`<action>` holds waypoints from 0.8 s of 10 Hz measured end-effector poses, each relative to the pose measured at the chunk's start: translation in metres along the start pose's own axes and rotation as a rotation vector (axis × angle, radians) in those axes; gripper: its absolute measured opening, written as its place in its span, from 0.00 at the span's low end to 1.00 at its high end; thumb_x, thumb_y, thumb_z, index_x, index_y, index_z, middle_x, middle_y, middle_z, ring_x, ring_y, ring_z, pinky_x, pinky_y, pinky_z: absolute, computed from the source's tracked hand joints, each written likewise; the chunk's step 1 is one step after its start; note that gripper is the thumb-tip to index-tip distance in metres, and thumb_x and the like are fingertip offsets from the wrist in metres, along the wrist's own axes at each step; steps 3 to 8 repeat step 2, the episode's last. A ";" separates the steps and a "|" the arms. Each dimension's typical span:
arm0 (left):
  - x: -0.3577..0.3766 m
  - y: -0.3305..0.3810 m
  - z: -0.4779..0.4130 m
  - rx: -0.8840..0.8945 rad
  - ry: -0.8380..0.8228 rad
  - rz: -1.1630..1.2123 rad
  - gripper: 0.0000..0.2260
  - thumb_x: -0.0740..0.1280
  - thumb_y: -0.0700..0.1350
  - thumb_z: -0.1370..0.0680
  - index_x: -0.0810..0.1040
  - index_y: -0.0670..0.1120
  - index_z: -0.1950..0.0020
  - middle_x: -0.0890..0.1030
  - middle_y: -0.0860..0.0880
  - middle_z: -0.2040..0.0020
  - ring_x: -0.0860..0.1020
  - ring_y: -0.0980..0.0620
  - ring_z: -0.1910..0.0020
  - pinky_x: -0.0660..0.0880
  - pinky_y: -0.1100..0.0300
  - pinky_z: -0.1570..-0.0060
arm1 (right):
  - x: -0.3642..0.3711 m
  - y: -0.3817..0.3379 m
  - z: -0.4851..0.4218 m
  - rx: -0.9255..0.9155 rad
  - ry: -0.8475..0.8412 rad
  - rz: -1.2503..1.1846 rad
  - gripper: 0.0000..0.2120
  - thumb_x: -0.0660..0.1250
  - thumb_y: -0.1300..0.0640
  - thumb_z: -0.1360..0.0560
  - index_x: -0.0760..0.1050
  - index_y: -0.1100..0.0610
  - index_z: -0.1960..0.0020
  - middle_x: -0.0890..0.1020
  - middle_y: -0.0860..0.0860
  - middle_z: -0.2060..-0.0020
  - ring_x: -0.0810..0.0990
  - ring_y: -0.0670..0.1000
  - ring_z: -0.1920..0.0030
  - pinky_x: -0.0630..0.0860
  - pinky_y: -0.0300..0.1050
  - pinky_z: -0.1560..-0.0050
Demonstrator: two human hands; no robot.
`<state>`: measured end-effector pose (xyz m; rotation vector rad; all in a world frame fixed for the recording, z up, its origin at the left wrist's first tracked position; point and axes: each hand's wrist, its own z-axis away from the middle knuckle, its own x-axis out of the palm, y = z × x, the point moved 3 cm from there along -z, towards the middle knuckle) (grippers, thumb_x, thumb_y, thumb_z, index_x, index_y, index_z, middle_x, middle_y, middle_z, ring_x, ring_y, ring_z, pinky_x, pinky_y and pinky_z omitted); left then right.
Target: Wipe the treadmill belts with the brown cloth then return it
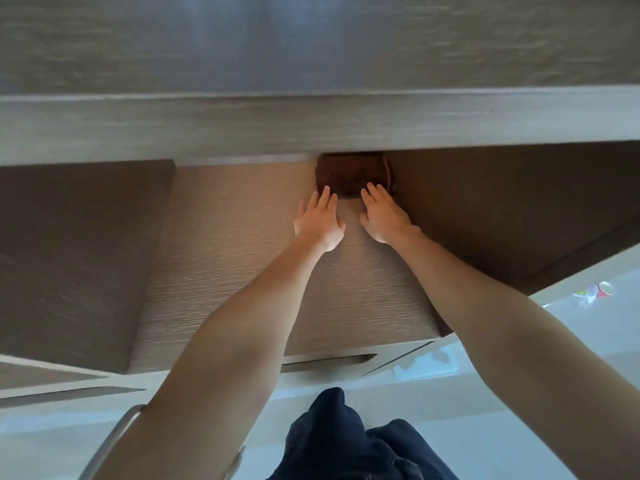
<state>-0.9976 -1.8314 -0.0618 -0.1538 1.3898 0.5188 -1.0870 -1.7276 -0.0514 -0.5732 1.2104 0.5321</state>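
Brown and folded into a thick rectangle, the cloth [348, 176] sits tucked in a shadowed gap under a pale wood-grain ledge [311, 126], at the top of a lighter, finely ridged panel [242, 265]. Both hands are flat with straight fingers, gripping nothing. The left hand [318, 220] has its tips at the cloth's near edge, and the right hand [382, 216] overlaps its lower corner. Darker matte boards flank the panel.

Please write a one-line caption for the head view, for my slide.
The left hand and right hand reach, fingers straight, to the folded brown cloth on a wooden surface.
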 end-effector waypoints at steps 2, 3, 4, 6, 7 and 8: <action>-0.007 -0.005 -0.007 0.057 0.048 -0.015 0.27 0.53 0.55 0.20 0.48 0.51 0.23 0.46 0.48 0.22 0.44 0.46 0.24 0.45 0.48 0.26 | -0.011 0.002 0.001 -0.048 0.038 0.000 0.28 0.55 0.52 0.18 0.47 0.53 0.22 0.46 0.51 0.22 0.44 0.51 0.23 0.53 0.50 0.25; -0.007 -0.005 -0.007 0.057 0.048 -0.015 0.27 0.53 0.55 0.20 0.48 0.51 0.23 0.46 0.48 0.22 0.44 0.46 0.24 0.45 0.48 0.26 | -0.011 0.002 0.001 -0.048 0.038 0.000 0.28 0.55 0.52 0.18 0.47 0.53 0.22 0.46 0.51 0.22 0.44 0.51 0.23 0.53 0.50 0.25; -0.007 -0.005 -0.007 0.057 0.048 -0.015 0.27 0.53 0.55 0.20 0.48 0.51 0.23 0.46 0.48 0.22 0.44 0.46 0.24 0.45 0.48 0.26 | -0.011 0.002 0.001 -0.048 0.038 0.000 0.28 0.55 0.52 0.18 0.47 0.53 0.22 0.46 0.51 0.22 0.44 0.51 0.23 0.53 0.50 0.25; -0.007 -0.005 -0.007 0.057 0.048 -0.015 0.27 0.53 0.55 0.20 0.48 0.51 0.23 0.46 0.48 0.22 0.44 0.46 0.24 0.45 0.48 0.26 | -0.011 0.002 0.001 -0.048 0.038 0.000 0.28 0.55 0.52 0.18 0.47 0.53 0.22 0.46 0.51 0.22 0.44 0.51 0.23 0.53 0.50 0.25; -0.007 -0.005 -0.007 0.057 0.048 -0.015 0.27 0.53 0.55 0.20 0.48 0.51 0.23 0.46 0.48 0.22 0.44 0.46 0.24 0.45 0.48 0.26 | -0.011 0.002 0.001 -0.048 0.038 0.000 0.28 0.55 0.52 0.18 0.47 0.53 0.22 0.46 0.51 0.22 0.44 0.51 0.23 0.53 0.50 0.25; -0.007 -0.005 -0.007 0.057 0.048 -0.015 0.27 0.53 0.55 0.20 0.48 0.51 0.23 0.46 0.48 0.22 0.44 0.46 0.24 0.45 0.48 0.26 | -0.011 0.002 0.001 -0.048 0.038 0.000 0.28 0.55 0.52 0.18 0.47 0.53 0.22 0.46 0.51 0.22 0.44 0.51 0.23 0.53 0.50 0.25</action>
